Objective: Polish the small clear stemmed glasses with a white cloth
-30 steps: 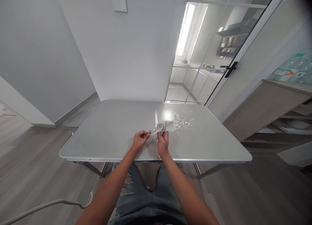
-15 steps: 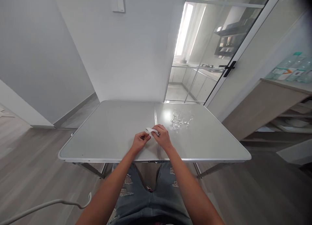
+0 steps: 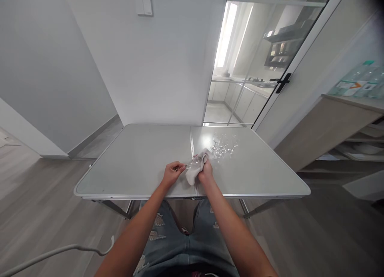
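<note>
My left hand (image 3: 173, 172) is closed on the stem end of a small clear stemmed glass (image 3: 195, 164), which lies sideways above the table. White cloth (image 3: 192, 177) hangs around the glass's bowl. My right hand (image 3: 207, 170) grips this cloth at the bowl end, its fingers partly hidden behind the fabric. Several clear stemmed glasses (image 3: 223, 150) stand close together on the table, just beyond my right hand; their outlines overlap and are hard to separate.
The grey folding table (image 3: 132, 161) has a metal seam down its middle and a raised metal rim. A wall and a glazed door (image 3: 237, 65) border its far side. Shelves with plastic bottles (image 3: 357, 83) stand at the right. A white cable (image 3: 69, 248) shows at lower left.
My right hand has shifted a little right and turned, and the cloth has opened out around the bowl. The glass now shows between my hands. My left hand has barely moved.
</note>
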A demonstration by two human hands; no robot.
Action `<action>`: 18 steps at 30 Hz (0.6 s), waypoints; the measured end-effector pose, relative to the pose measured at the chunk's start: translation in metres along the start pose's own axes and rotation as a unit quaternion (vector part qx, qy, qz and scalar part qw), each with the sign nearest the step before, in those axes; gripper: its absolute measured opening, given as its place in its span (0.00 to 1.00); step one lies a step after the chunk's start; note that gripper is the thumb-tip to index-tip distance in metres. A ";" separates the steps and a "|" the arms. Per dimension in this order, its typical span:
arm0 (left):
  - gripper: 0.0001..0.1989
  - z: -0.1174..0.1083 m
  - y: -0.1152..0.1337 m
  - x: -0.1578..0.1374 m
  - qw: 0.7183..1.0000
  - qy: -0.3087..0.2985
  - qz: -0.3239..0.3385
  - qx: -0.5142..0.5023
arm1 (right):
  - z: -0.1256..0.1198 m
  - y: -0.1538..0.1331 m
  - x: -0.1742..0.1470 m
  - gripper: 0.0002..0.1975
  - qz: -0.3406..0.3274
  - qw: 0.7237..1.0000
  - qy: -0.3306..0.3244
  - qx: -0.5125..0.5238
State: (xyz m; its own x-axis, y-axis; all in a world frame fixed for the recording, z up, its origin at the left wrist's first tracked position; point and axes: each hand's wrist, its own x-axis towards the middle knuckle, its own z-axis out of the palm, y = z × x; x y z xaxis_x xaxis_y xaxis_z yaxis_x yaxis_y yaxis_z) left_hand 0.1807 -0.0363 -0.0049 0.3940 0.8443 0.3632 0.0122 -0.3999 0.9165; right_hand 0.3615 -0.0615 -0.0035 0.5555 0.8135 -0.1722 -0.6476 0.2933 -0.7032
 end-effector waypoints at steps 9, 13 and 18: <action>0.17 0.002 0.000 0.000 0.999 0.035 -0.010 -0.003 | 0.004 0.001 -0.031 0.22 -0.028 0.996 -0.086 0.002; 0.17 0.003 0.000 -0.001 0.999 0.039 -0.013 -0.017 | 0.025 0.006 -0.062 0.25 0.040 0.980 -0.193 0.011; 0.18 0.002 0.001 0.000 0.998 0.050 -0.007 -0.031 | 0.035 0.028 -0.084 0.22 0.026 0.986 -0.162 -0.002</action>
State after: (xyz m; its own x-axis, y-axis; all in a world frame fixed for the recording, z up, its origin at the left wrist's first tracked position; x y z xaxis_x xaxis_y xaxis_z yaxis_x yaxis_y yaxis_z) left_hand 0.1828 -0.0378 -0.0043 0.3007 0.8819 0.3631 -0.0406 -0.3686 0.9287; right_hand 0.2786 -0.1041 0.0159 0.3251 0.9455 0.0199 -0.6682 0.2446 -0.7027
